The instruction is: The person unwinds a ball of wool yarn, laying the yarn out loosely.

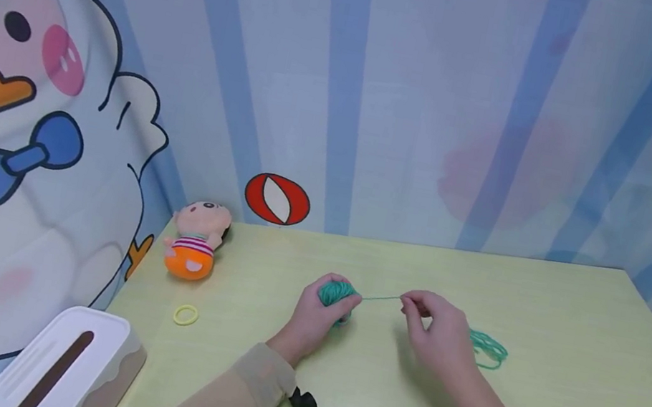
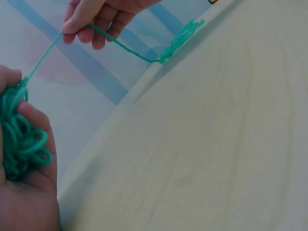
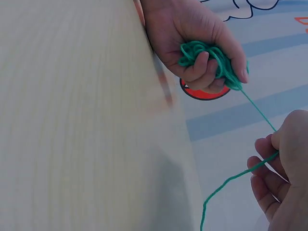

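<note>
1. The left hand point(image 1: 313, 314) is curled round a bundle of green yarn point(image 1: 335, 292); in the right wrist view its fingers fold over the loops and its thumb lies along the side where the strand comes out.
2. The bundle is only partly enclosed: loops bulge from the grasp in both wrist views. It is held above the surface point(image 1: 571, 334), near the middle of the head view.
3. The right hand point(image 1: 439, 334) pinches the yarn strand point(image 1: 381, 298) between thumb and index finger, the tips pressed together. Its other fingers are loosely bent, with small gaps between them.
4. Between the two hands, which are apart, the strand runs straight and looks taut. Beyond the pinch it passes the right hand's other fingers and hangs in a slacker line.
5. That line leads to a loose pile of green yarn point(image 1: 488, 350), which lies on the surface just beside the right wrist, partly hidden by the hand in the head view.
6. Left of the hands, well apart from them, are a plush doll point(image 1: 195, 242) in orange and, nearer the person, a yellow ring point(image 1: 176, 315) lying flat. A white-topped box point(image 1: 109, 333) stands at the lower left.
</note>
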A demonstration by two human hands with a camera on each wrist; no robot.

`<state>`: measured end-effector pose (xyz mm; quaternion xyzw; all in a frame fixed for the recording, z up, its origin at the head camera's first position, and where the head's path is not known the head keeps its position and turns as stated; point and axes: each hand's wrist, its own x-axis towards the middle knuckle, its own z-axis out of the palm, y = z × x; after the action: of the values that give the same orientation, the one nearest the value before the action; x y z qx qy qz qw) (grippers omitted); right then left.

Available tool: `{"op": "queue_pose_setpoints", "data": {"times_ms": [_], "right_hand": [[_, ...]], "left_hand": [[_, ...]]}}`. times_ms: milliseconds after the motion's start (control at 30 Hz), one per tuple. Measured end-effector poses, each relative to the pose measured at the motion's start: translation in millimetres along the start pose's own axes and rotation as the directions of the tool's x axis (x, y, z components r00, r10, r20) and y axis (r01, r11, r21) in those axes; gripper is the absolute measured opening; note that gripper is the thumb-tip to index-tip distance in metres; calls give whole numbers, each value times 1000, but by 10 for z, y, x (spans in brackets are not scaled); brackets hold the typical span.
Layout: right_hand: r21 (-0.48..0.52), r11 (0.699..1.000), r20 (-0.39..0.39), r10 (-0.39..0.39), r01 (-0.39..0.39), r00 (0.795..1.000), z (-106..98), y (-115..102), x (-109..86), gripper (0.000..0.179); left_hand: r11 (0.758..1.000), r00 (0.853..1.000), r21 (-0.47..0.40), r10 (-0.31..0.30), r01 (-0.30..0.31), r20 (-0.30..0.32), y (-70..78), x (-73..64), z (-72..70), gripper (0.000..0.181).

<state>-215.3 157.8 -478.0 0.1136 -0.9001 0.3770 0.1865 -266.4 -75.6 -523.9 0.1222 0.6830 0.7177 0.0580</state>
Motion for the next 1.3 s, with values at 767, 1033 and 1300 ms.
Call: {"op": "queue_pose_setpoints", "data": {"times_ms": [767, 1033, 1300], "right_hand": [[21, 981, -212, 191, -191, 958, -746, 587, -233, 26], [-77, 949, -129, 296, -307, 947, -961, 870, -333, 37], [-207, 892, -1, 410, -401, 912, -1089, 1074, -353, 45]], "left_hand": [[993, 996, -118, -4, -6, -85, -3, 27, -5, 25], [994, 991, -109, -24, 10, -131, 6, 32, -1, 25], [994, 978, -101, 12, -34, -207, -4, 39, -3, 19]]}}
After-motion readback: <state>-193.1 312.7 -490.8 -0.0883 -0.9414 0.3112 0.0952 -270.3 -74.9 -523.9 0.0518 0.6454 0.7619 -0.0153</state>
